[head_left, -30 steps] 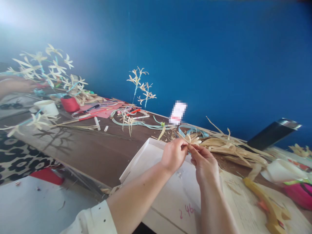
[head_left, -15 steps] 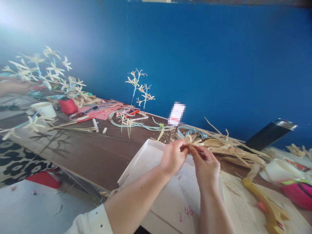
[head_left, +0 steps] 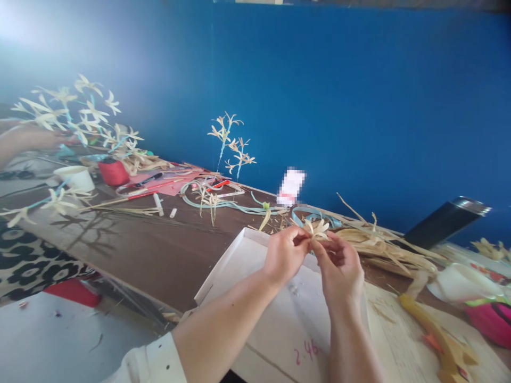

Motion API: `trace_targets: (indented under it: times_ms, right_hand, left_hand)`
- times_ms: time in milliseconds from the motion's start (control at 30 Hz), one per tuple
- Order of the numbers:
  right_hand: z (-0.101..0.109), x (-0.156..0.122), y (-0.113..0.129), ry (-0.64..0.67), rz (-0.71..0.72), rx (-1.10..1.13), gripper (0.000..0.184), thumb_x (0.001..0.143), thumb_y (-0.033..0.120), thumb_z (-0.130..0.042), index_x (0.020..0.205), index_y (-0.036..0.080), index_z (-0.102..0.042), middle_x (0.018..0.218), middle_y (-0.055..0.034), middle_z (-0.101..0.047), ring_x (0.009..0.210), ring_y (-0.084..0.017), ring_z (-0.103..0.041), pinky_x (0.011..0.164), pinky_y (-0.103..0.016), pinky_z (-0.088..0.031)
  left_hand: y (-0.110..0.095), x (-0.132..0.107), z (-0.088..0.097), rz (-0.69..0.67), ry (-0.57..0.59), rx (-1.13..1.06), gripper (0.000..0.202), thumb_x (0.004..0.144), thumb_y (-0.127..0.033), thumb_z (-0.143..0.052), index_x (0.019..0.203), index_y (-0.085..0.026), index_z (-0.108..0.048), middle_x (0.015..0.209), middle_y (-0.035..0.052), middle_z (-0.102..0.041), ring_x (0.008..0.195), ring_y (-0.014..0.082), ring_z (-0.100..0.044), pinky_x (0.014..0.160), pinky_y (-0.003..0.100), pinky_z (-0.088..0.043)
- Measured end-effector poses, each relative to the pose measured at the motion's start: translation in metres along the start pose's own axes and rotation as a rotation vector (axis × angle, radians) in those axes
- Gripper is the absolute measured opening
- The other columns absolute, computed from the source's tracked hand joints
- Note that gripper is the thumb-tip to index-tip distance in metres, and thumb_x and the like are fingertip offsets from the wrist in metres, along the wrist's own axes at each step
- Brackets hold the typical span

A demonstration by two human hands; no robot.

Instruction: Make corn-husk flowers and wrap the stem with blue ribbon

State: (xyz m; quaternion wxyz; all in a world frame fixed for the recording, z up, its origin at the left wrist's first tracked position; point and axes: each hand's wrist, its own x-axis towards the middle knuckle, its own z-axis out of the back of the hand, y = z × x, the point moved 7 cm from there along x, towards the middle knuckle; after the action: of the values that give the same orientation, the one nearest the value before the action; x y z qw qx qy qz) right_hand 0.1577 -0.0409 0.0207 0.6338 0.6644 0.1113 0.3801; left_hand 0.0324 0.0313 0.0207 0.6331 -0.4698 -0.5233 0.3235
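My left hand (head_left: 286, 252) and my right hand (head_left: 339, 266) meet above the far edge of a shallow white cardboard box (head_left: 235, 260). Between them is a pale flower (head_left: 318, 229) that looks made of dried husk strips, its petals spreading upward. The fingers of both hands are closed in a pinch at its base, which they mostly hide. Just beyond my right hand lies a heap of dry husk strips (head_left: 371, 242). A loop of light blue ribbon (head_left: 313, 215) rests behind the flower.
A dark flask (head_left: 443, 223) leans right of the husks, near a white cup (head_left: 463, 282) and a yellow-handled tool (head_left: 435, 330). Further left are finished flower stems (head_left: 221, 133), pale blue tubing (head_left: 223, 203), a red thread spool (head_left: 113, 173) and another person's hand (head_left: 40, 137).
The flower's petals now stand higher and more spread above my fingertips. My right hand's fingers have shifted slightly. At far left, the other person's hand has moved a little.
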Motion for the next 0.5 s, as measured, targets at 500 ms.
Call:
trace_targets:
  times_ms: [500]
  right_hand:
    - [-0.0075,-0.0037,-0.0076,-0.009,-0.186,0.152,0.037,0.057,0.044,-0.079,0.082,0.019,-0.071,0.063,0.0003,-0.062,0.05,-0.011,-0.048,0.045,-0.023,-0.034]
  left_hand:
    - [-0.0077,-0.0047,-0.0014,-0.048,0.051,0.136,0.012,0.08,-0.019,-0.054,0.081,-0.021,-0.065,0.078,-0.0016,-0.068,0.074,0.011,-0.063,0.066,0.019,-0.049]
